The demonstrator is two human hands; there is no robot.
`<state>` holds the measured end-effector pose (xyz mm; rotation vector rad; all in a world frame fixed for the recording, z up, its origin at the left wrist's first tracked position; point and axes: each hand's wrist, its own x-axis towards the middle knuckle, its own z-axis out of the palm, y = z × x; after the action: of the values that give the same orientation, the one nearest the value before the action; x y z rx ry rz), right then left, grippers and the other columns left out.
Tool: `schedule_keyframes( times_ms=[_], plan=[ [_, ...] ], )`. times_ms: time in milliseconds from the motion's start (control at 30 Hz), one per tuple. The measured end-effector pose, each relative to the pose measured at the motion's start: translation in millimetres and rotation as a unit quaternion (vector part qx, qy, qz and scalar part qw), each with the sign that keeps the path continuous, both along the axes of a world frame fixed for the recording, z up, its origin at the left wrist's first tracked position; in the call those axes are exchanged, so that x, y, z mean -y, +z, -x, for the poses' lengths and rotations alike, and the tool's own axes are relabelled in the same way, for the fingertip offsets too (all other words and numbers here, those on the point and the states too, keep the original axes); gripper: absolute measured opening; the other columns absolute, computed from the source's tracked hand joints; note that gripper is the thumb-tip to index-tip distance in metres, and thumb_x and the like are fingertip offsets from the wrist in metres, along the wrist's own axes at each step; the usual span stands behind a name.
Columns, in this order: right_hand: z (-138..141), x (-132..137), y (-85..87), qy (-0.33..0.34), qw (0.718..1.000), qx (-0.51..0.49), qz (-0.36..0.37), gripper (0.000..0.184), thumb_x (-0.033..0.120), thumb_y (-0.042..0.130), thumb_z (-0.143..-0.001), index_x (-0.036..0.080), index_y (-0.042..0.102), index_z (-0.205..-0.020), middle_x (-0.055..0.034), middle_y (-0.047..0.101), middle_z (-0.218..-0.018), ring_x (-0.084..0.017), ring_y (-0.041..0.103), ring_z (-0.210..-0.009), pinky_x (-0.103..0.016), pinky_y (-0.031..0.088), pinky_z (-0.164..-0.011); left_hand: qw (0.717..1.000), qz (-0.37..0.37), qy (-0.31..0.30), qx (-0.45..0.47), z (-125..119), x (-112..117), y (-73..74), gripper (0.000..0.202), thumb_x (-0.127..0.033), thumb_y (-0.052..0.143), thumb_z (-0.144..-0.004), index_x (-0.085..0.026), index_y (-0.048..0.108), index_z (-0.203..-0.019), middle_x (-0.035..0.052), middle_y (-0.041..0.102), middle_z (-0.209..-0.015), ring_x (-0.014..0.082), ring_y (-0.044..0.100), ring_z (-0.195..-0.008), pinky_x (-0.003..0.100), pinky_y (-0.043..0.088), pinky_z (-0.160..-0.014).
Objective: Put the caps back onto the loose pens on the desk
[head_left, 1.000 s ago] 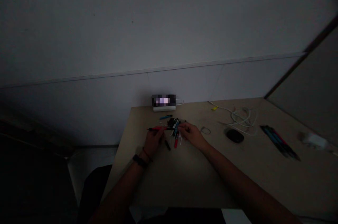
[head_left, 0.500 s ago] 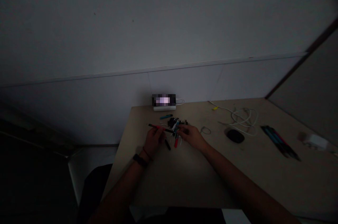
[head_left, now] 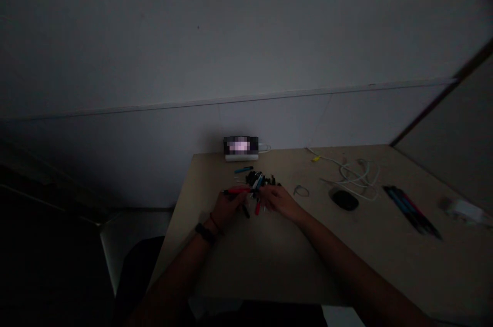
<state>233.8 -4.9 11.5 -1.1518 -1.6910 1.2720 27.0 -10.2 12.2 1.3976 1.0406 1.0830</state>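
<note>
The scene is very dark. My left hand (head_left: 227, 207) is closed on a red pen (head_left: 236, 191) that lies across its fingers, pointing left and right. My right hand (head_left: 278, 198) rests with curled fingers against a small heap of pens and markers (head_left: 259, 182) in the middle of the beige table (head_left: 269, 255). What its fingers hold, if anything, is hidden. A loose red pen (head_left: 257, 207) and a black cap (head_left: 245, 211) lie between the two hands. A blue pen (head_left: 243, 169) lies just behind the heap.
A small device with a lit screen (head_left: 241, 146) stands at the table's back edge against the wall. To the right lie a black mouse (head_left: 345, 199), tangled white cables (head_left: 356, 175), a row of dark pens (head_left: 412, 211) and a white adapter (head_left: 462, 209). A chair (head_left: 127, 260) stands lower left.
The red pen in my left hand has shifted a little right and lies more level. My right hand has stayed at the heap. The view has drifted slightly.
</note>
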Motion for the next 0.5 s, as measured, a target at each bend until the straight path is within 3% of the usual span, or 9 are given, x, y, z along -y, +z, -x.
schedule_keyframes(
  times_ms=[233,500],
  plan=[
    [-0.7,0.3,6.5,0.002,0.999,-0.030,0.012,0.058,0.073,0.054,-0.082,0.019,0.055,-0.061,0.0020,0.053,-0.049,-0.010,0.043,-0.043,-0.024,0.031,-0.045,0.999,-0.034,-0.024,-0.021,0.4,2.4,6.0,0.035,-0.043,0.074,-0.079,-0.017,0.078,-0.102,0.0089,0.077,-0.091,0.0206,0.069,-0.079,0.033,0.055,-0.076],
    [-3.4,-3.5,7.6,-0.099,0.989,-0.108,0.023,0.060,0.071,0.060,-0.079,0.022,0.046,-0.047,0.0023,0.045,-0.040,-0.012,0.040,-0.040,-0.027,0.030,-0.043,0.997,-0.060,0.044,-0.013,-1.4,1.6,4.0,0.027,-0.036,0.080,-0.074,-0.016,0.075,-0.091,0.0086,0.075,-0.094,0.0208,0.069,-0.087,0.033,0.055,-0.080]
  ],
)
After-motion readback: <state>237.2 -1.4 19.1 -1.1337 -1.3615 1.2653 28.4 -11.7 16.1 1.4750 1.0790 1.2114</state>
